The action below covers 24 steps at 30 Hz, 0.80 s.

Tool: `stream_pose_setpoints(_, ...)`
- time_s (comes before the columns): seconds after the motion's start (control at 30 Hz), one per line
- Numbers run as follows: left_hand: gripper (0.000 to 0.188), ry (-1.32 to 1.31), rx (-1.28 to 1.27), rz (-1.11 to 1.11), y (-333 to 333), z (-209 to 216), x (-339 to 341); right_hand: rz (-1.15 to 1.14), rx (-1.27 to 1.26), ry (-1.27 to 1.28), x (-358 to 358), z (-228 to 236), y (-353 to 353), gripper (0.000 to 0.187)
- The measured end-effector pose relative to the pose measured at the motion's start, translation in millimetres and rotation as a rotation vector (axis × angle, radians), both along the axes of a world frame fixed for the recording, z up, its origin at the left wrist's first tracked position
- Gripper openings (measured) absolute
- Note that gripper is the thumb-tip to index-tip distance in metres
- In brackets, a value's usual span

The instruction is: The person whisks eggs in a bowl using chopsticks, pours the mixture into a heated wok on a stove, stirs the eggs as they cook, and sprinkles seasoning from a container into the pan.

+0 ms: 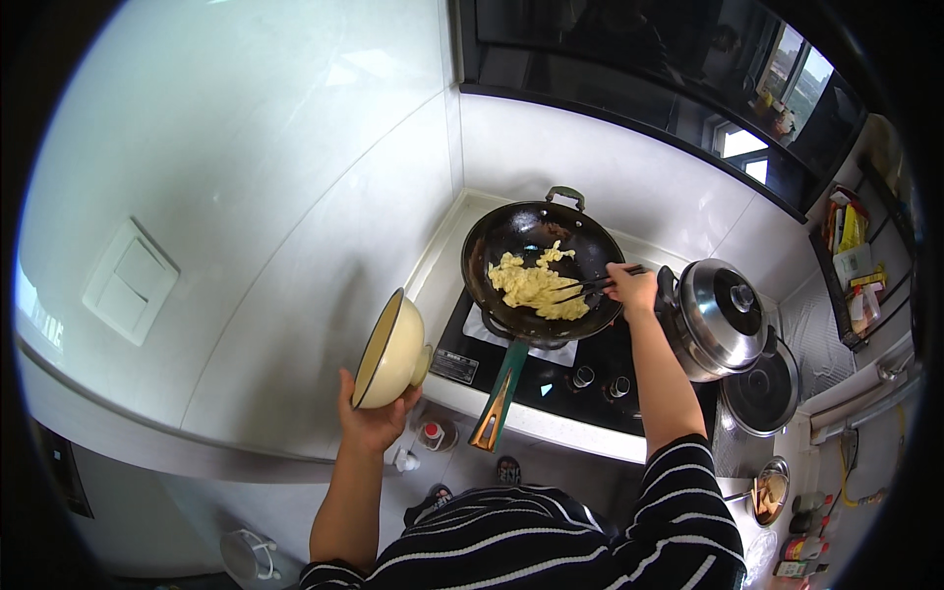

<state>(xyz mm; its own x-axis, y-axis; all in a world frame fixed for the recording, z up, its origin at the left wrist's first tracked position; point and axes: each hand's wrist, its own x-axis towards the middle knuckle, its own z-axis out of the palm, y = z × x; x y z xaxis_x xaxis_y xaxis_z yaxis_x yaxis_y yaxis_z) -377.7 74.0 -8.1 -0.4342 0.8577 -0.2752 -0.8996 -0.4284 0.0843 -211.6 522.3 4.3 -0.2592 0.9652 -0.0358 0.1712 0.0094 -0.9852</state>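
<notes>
In my left hand point(377, 418) is a cream bowl point(401, 364) with a dark rim and a small foot. It is tipped on its side, its opening facing left, and my fingers grip its lower edge. My right hand point(631, 288) closes round dark chopsticks point(588, 287), whose tips reach into yellow scrambled egg point(536, 285). The egg lies in soft lumps in a black wok point(482, 239) on the stove. The wok's green and wooden handle point(503, 393) points toward me, with neither hand on it.
A lidded steel pot point(723, 315) stands right of the wok, by my right forearm. Beyond it lies a dark round pan or lid point(762, 393). The black stove point(629, 398) has two knobs. A tiled wall rises at left, and a rack point(836, 285) with packets hangs at right.
</notes>
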Motion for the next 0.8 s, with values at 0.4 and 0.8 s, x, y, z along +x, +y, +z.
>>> stream_pose_setpoints(0.4, 0.069, 0.456, -0.169, 0.247, 23, 59, 22, 0.482, 0.888, -0.197, -1, -9, -116, 0.016)
stream_pose_setpoints(0.8, 0.068, 0.907, -0.131, 0.16, 38, 82, 31, 0.329, 1.06, -0.458, 77, 11, -181, 0.043)
